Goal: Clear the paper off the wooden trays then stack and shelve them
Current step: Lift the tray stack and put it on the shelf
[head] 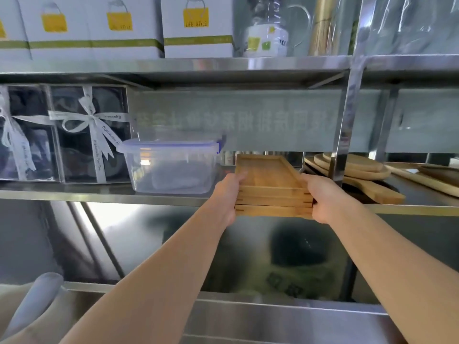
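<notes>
At the far left of the steel shelf stand two dark gift boxes tied with white ribbon, side by side. Just right of them sits a clear plastic container with a blue-clipped lid, its front at the shelf edge. On the shelf above are white cartons printed with a yellow bag.

The left hand grips the left end of the stack of wooden trays, thumb hooked over the top rim and fingers out of sight underneath. The stack looks three or four trays deep, though the blur makes the count uncertain. Its far end lies over the shelf, in the gap between the plastic container and a steel upright post, while its near end overhangs the shelf's front edge. The top tray is bare wood. The right hand clamps the right end of the same stack, thumb on top, so both hands are closed on the trays, held apart by the stack's width.

Right of the post, round wooden boards lie piled on the shelf, with longer wooden boards beyond them.
</notes>
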Tool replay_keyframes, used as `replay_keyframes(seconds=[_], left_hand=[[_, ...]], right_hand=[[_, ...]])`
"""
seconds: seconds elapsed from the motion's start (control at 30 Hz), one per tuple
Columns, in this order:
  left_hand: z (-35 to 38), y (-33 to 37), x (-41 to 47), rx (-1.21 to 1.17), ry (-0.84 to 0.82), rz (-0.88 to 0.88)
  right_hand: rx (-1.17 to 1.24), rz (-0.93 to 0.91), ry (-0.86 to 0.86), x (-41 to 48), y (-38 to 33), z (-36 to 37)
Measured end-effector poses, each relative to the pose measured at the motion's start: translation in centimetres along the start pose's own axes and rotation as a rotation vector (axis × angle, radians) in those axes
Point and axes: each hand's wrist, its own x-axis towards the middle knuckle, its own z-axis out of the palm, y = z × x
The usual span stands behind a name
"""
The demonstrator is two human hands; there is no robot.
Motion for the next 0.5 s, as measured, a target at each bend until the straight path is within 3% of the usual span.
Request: replay_keyframes(seconds=[0.13, 0.23, 0.3, 0.37, 0.5], left_hand=[[-1.8, -0.6, -0.1, -0.081, -0.231, 0.134], [-3.4, -1.9, -0.8, 0.081, -0.419, 0.241], [-4.0, -2.9, -0.7, 0.287, -0.369, 0.320], [-4.2, -3.6, -0.4, 0.386, -0.232, 0.396], [-4.4, -4.0, -0.1, 0.511, -0.129, 0.461]], right_hand=[[0.244, -0.038, -0.108, -0.2, 0.5, -0.2], [0.359, -0.136, -0.305, -0.7, 2.2, -1.4], [0.251, -0.233, -0.453, -1.1, 3.4, -2.3], [-0.006, -0.334, -0.535, -0.9, 4.4, -2.8], [-0.293, -0.448, -0.401, -0.4, 5.0, -2.7]])
